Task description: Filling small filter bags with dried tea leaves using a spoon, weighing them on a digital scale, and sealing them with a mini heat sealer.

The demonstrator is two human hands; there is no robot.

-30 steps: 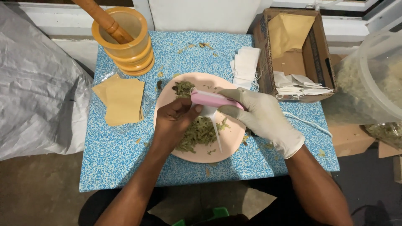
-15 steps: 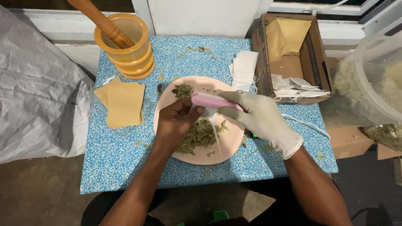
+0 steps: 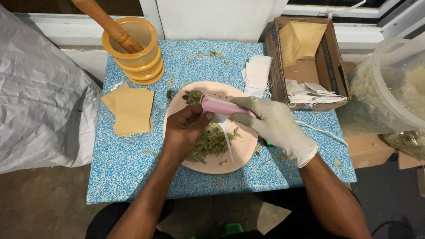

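Note:
A pink round plate with a heap of dried green leaves lies on the blue speckled table. My gloved right hand holds a pink flat tool over the plate, with a small white bag and its string hanging beneath it. My bare left hand rests over the leaves, its fingers pinched at the white bag's mouth.
An orange mortar with a wooden pestle stands at the back left. Brown paper envelopes lie left of the plate, white bags behind it. A cardboard box and a clear tub of leaves stand right. Grey plastic sheeting lies left.
Both hands stay over the plate with only small shifts; the view has drifted slightly.

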